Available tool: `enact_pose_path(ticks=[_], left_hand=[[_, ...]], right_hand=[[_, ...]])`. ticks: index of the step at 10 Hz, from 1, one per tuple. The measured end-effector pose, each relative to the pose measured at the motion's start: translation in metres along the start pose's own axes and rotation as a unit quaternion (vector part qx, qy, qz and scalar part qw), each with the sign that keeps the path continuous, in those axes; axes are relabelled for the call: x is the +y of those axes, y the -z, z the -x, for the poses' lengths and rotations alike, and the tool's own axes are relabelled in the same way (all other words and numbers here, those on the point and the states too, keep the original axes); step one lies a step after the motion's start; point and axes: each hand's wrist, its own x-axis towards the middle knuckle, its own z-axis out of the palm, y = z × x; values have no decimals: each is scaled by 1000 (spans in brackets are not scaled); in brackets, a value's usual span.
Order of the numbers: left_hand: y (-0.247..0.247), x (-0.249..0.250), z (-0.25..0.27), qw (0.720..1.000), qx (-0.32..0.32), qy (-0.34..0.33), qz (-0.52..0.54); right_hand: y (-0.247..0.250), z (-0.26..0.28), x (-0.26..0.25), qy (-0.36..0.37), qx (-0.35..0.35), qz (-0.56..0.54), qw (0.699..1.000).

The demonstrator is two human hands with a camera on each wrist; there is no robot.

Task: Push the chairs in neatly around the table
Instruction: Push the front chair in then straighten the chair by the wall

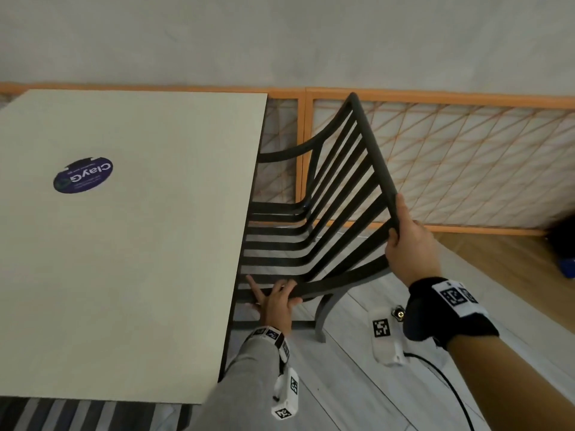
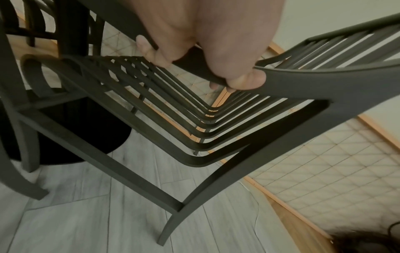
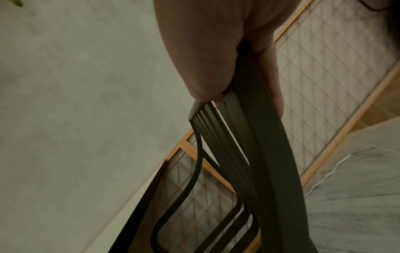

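Sitting at the right edge of the tabletop (image 1: 130, 244), the dark slatted chair (image 1: 314, 219) has its seat front tucked under. The left hand (image 1: 275, 301) curls round the near armrest, the right hand (image 1: 410, 247) round the backrest's top rail — tabletop lies left of both grips.

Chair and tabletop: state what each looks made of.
Chair: dark grey with a matte finish, thin curved slats moulded in one piece with the frame; likely plastic or painted metal, cannot tell which. Tabletop: thin flat cream board with a dull finish and a dark edge, probably laminate.
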Motion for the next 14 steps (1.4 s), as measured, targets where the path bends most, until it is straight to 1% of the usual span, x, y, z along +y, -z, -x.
enact_pose_path(ticks=[1,2,3,5,6,7,9,11,13,14], left_hand=[[-6,-6,-17,999,-14,-36,-8],[-10,-13,-25,998,-19,-56,-27],[-10,-19,-20,998,-32,-45,-40],[-9,-30,-4,998,-32,-20,-49],[-2,-16,-3,998,-39,-7,-48],[1,-6,3,998,-28,4,-49],[12,0,15,997,-44,32,-49],[20,-3,31,996,-20,41,-73],[34,-23,66,994,-36,37,-92],[33,-33,96,993,-61,61,-83]], right_hand=[[1,-17,2,-12,2,9,1000],[2,-19,1,-35,0,-6,999],[3,-7,-2,-48,5,-19,999],[-3,20,-2,-39,32,-34,998],[-2,14,-4,-54,31,-33,998],[1,14,-6,-59,30,-30,997],[-1,21,-6,-57,21,-22,998],[2,22,-4,-43,8,-27,999],[14,46,7,-24,-26,-140,990],[24,71,25,-32,-36,-131,990]])
